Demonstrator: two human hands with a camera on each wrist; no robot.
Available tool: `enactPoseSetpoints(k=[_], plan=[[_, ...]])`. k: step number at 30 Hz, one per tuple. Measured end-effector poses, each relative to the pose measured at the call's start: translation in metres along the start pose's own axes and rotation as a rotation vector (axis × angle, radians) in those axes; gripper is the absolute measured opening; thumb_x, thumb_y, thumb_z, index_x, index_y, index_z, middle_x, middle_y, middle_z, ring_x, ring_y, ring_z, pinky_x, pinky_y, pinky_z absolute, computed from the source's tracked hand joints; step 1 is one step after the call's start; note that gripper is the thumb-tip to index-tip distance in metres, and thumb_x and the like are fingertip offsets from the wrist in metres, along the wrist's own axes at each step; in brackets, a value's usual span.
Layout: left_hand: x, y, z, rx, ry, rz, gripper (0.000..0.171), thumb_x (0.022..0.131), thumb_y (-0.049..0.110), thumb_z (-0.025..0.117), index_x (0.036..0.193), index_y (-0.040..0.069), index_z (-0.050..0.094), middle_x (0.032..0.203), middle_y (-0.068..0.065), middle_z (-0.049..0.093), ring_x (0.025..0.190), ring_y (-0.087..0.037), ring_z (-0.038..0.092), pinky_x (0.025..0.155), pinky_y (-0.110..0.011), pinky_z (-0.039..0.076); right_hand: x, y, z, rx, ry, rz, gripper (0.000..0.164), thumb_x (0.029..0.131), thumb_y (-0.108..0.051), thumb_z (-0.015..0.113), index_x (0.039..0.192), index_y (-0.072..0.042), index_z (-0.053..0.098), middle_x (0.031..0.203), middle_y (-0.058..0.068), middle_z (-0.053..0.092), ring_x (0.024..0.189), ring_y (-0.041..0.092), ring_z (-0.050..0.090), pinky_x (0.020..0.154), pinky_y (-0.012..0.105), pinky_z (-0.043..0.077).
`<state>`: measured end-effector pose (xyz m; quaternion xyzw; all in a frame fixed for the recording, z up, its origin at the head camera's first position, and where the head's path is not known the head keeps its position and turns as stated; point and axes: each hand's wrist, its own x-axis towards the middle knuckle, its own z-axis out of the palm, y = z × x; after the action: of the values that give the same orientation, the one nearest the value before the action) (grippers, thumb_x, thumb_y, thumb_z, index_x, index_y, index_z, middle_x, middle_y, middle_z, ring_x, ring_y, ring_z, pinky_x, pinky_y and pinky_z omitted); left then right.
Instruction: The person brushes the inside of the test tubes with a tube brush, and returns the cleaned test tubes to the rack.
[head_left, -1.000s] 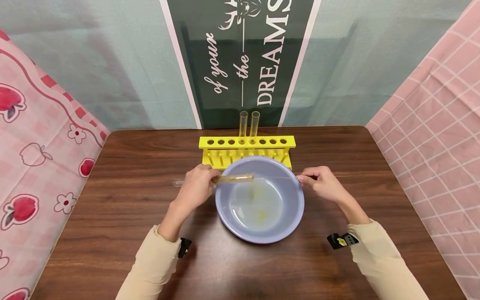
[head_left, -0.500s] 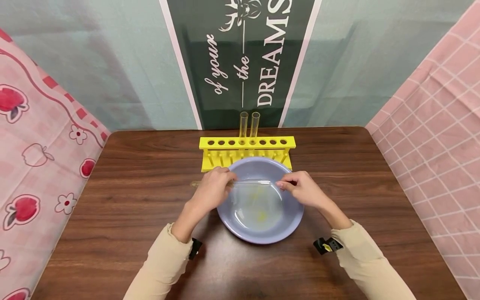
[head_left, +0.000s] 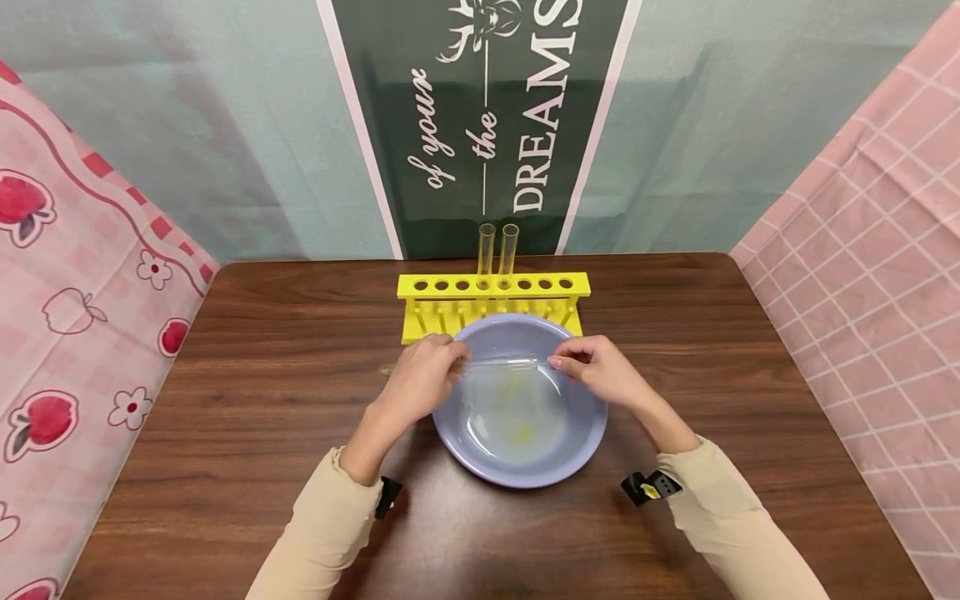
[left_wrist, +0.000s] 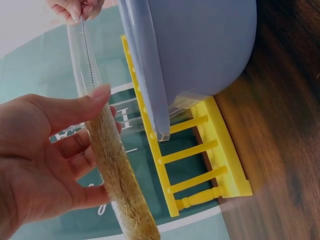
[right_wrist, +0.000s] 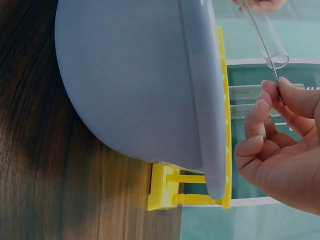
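Note:
My left hand (head_left: pixel 423 375) grips a clear glass test tube (left_wrist: pixel 76 50), held sideways over the basin with its mouth to the right. Inside the tube sits a test tube brush, its tan bristles (left_wrist: pixel 120 170) filling the closed end beyond my left fingers. The brush's twisted wire (right_wrist: pixel 261 37) comes out of the mouth. My right hand (head_left: pixel 603 371) pinches the end of that wire between thumb and forefinger, close to the tube's rim. Below both hands stands the lavender basin (head_left: pixel 517 481), with cloudy, yellow-tinged water (head_left: pixel 517 417) in it.
Behind the basin stands a yellow test tube rack (head_left: pixel 442 287), partly hidden by the basin's rim. Two clear test tubes, one on the left (head_left: pixel 486 254) and one on the right (head_left: pixel 509 254), stand upright in it. The wooden table (head_left: pixel 675 317) meets hanging cloths at its back and sides.
My right hand has moved left and my left hand right, sliding the brush deeper into the test tube. The bristles have gone from the mouth to the closed end. During the last half second little moves.

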<state>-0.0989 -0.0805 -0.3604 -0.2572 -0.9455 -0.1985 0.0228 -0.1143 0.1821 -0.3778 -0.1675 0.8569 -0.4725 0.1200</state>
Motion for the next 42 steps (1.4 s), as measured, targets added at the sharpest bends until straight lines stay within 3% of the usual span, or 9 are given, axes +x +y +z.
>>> enactPoseSetpoints(k=[7, 16, 29, 32, 37, 42], plan=[[-0.001, 0.001, 0.0, -0.018, 0.004, -0.023, 0.017, 0.072, 0.003, 0.075, 0.085, 0.008, 0.065, 0.079, -0.005, 0.06, 0.074, -0.022, 0.059, 0.063, -0.034, 0.047, 0.002, -0.004, -0.002, -0.005, -0.037, 0.039, 0.018, 0.085, -0.007, 0.062, 0.068, -0.003, 0.062, 0.054, 0.002, 0.043, 0.052, 0.013, 0.039, 0.047, 0.024, 0.032], [0.0, 0.003, 0.001, -0.011, 0.026, -0.037, 0.017, 0.072, 0.002, 0.074, 0.083, 0.01, 0.063, 0.077, -0.003, 0.058, 0.071, -0.021, 0.058, 0.059, -0.034, 0.047, 0.003, -0.008, -0.007, -0.026, -0.055, 0.12, 0.021, 0.086, -0.008, 0.062, 0.067, 0.0, 0.063, 0.051, 0.001, 0.042, 0.049, 0.014, 0.037, 0.046, 0.024, 0.029], [-0.003, 0.002, 0.005, 0.006, 0.08, -0.016, 0.021, 0.069, -0.006, 0.07, 0.079, 0.012, 0.062, 0.071, -0.001, 0.053, 0.065, -0.02, 0.054, 0.053, -0.031, 0.043, 0.008, -0.014, -0.009, 0.152, -0.107, 0.281, 0.022, 0.086, -0.004, 0.058, 0.068, 0.009, 0.061, 0.056, 0.004, 0.05, 0.052, 0.013, 0.041, 0.049, 0.022, 0.034], [-0.003, 0.003, 0.004, 0.016, 0.062, -0.028, 0.021, 0.07, -0.006, 0.069, 0.08, 0.011, 0.063, 0.072, -0.003, 0.052, 0.067, -0.021, 0.054, 0.054, -0.032, 0.043, 0.009, -0.012, -0.008, 0.196, -0.11, 0.296, 0.023, 0.087, -0.004, 0.057, 0.067, 0.005, 0.061, 0.055, 0.003, 0.049, 0.051, 0.013, 0.04, 0.048, 0.022, 0.032], [-0.002, 0.004, 0.004, 0.055, 0.102, 0.001, 0.02, 0.07, -0.007, 0.066, 0.079, 0.01, 0.062, 0.069, -0.003, 0.048, 0.065, -0.021, 0.05, 0.052, -0.032, 0.041, 0.01, -0.009, -0.006, 0.241, -0.12, 0.297, 0.025, 0.087, -0.003, 0.054, 0.064, 0.002, 0.059, 0.055, 0.003, 0.048, 0.05, 0.011, 0.039, 0.048, 0.021, 0.032], [0.0, 0.009, 0.004, 0.091, 0.117, -0.003, 0.018, 0.073, -0.008, 0.061, 0.077, 0.01, 0.059, 0.068, -0.003, 0.045, 0.064, -0.02, 0.047, 0.049, -0.032, 0.037, 0.008, -0.008, -0.004, 0.267, -0.123, 0.293, 0.024, 0.087, -0.001, 0.053, 0.066, 0.012, 0.056, 0.054, 0.002, 0.047, 0.049, 0.01, 0.038, 0.047, 0.02, 0.031]])
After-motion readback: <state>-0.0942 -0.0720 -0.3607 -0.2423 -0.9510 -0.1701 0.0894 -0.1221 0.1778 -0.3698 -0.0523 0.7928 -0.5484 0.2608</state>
